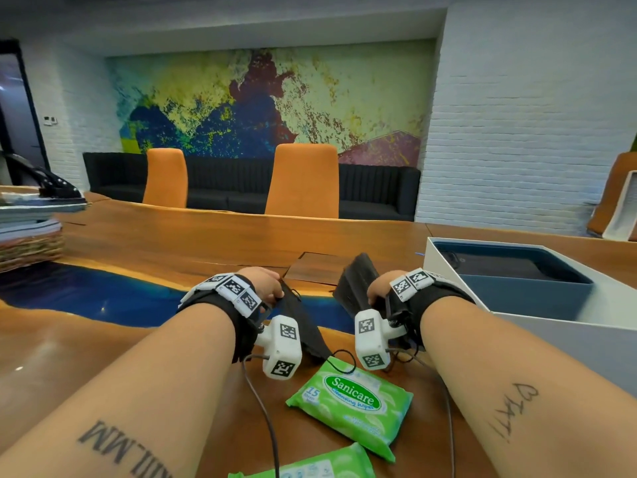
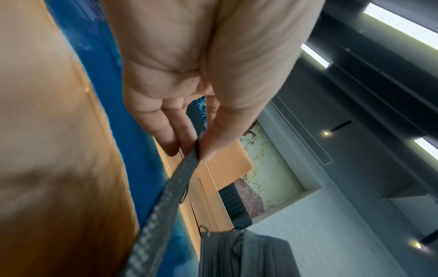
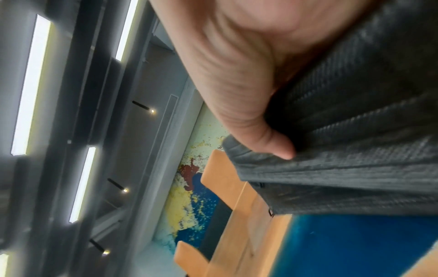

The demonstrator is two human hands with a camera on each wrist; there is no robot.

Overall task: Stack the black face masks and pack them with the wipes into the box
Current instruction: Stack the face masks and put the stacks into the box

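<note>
My left hand (image 1: pixel 267 286) pinches one black face mask (image 1: pixel 303 322) by its top edge; the mask hangs down toward the table. The left wrist view shows thumb and fingers (image 2: pixel 199 148) pinching that mask's edge (image 2: pixel 166 196). My right hand (image 1: pixel 379 288) grips a stack of black masks (image 1: pixel 355 282), held tilted above the table. In the right wrist view the thumb (image 3: pixel 272 146) presses on the pleated stack (image 3: pixel 355 150). Two green wipes packs lie near me: one (image 1: pixel 351 401) between my forearms, another (image 1: pixel 310 467) at the bottom edge. The white box (image 1: pixel 448 250) with a blue inside stands open at the right.
The wooden table (image 1: pixel 206 236) has a blue resin strip (image 1: pixel 86 294) across it. A dark wooden panel (image 1: pixel 317 267) lies beyond my hands. A stack of papers and a basket (image 1: pixel 27 229) sit at the far left. Orange chairs (image 1: pixel 303 181) stand behind the table.
</note>
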